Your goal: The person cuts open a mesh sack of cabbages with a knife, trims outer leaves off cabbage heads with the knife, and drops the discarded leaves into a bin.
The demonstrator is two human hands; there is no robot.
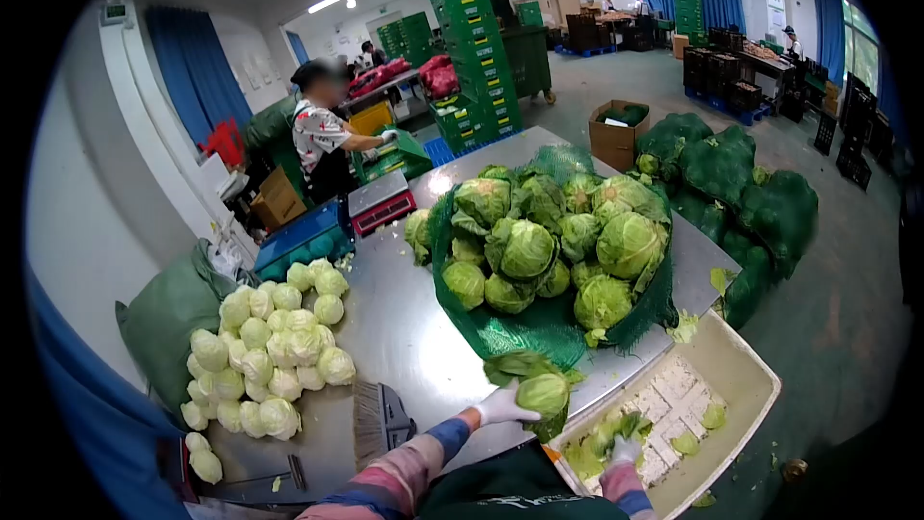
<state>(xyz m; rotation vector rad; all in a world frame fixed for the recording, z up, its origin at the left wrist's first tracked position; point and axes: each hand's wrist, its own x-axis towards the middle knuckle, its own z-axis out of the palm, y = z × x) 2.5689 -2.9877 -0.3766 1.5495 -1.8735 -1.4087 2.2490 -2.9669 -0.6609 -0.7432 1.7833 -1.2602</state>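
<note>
Apparently at the leaf-stripping step, the worker's gloved left grip point(506, 405) clasps a green cabbage point(545, 395) by the steel table point(404, 327); the right grip point(626, 451), its closure unclear, meets loose leaves point(632, 422) over the white bin point(739, 393). Further peeling likely calls for steady left support.
</note>
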